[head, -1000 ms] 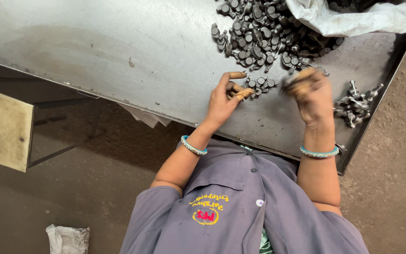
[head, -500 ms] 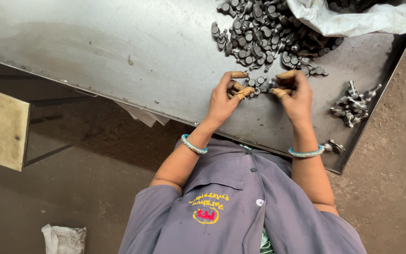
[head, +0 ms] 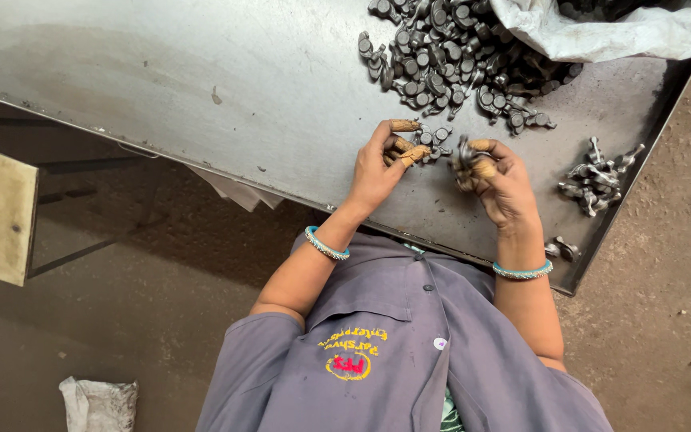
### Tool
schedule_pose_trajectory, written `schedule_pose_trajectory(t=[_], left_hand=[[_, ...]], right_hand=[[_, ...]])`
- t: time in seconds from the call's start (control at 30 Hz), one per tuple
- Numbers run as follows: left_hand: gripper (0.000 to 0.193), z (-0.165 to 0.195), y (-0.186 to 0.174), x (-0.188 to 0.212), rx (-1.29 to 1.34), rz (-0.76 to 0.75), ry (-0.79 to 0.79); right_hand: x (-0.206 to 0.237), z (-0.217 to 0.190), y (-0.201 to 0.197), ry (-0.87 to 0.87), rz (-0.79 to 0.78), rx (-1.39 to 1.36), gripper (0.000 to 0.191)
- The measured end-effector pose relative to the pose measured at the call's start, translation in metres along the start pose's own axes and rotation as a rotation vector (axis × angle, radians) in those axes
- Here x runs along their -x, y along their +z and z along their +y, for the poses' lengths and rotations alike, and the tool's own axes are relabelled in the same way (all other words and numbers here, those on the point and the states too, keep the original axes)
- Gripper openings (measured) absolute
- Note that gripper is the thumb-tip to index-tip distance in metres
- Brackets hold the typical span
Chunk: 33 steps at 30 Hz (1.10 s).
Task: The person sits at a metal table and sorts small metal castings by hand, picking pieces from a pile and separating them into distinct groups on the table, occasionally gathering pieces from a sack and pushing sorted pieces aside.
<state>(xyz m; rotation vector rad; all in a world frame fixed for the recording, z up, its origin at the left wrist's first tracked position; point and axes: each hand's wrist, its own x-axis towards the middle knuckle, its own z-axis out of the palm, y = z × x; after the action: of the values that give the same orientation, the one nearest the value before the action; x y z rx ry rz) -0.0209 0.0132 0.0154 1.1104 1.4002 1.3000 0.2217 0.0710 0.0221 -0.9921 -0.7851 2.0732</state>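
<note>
Since half a second before, the right hand (head: 499, 178) had drawn slightly rightward, away from the left hand (head: 381, 164), fingers clamped on a small metal part (head: 464, 157). Left fingertips pinched loose pieces (head: 433, 138) lying just right of them, below the main heap (head: 457, 60) on the steel table (head: 201, 88).

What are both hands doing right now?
Left hand: fingers curled, touching small metal parts on the table.
Right hand: closed, holding a metal part.

Metal parts (head: 457, 64): dull grey, rough-cast. Table (head: 201, 88) is matt sheet steel, scuffed. Sack (head: 601, 32): woven plastic, whitish; finger wraps (head: 404, 126) look like tan cloth.
</note>
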Motion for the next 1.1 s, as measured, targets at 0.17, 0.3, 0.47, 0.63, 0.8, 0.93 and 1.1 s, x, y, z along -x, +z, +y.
schedule_pose_trajectory(t=[0.17, 0.3, 0.47, 0.63, 0.8, 0.93, 1.1], left_hand=[[0.040, 0.004, -0.001, 0.001, -0.008, 0.012, -0.011], [0.037, 0.009, -0.003, 0.002, -0.014, 0.031, -0.037], [0.035, 0.009, -0.001, -0.001, 0.006, 0.044, -0.056], [0.037, 0.004, -0.003, 0.000, 0.008, 0.048, 0.028], [0.037, 0.002, -0.004, 0.000, 0.026, 0.059, 0.000], [0.037, 0.000, -0.002, -0.001, 0.034, 0.060, 0.018], [0.037, 0.000, -0.001, 0.000, 0.034, 0.060, -0.004]], right_hand=[[-0.011, -0.032, 0.002, 0.073, -0.086, 0.249, 0.035], [-0.030, -0.058, 0.024, -0.211, 0.031, 0.024, 0.045], [-0.035, -0.028, 0.060, -0.499, 0.093, 1.167, 0.042], [-0.034, -0.011, 0.055, -0.749, 0.125, 1.533, 0.040], [-0.032, -0.008, 0.033, -0.319, 0.073, 0.546, 0.035], [-0.022, -0.008, 0.018, -0.148, -0.017, 0.045, 0.037], [-0.013, -0.005, 0.014, -0.037, -0.019, -0.096, 0.037]])
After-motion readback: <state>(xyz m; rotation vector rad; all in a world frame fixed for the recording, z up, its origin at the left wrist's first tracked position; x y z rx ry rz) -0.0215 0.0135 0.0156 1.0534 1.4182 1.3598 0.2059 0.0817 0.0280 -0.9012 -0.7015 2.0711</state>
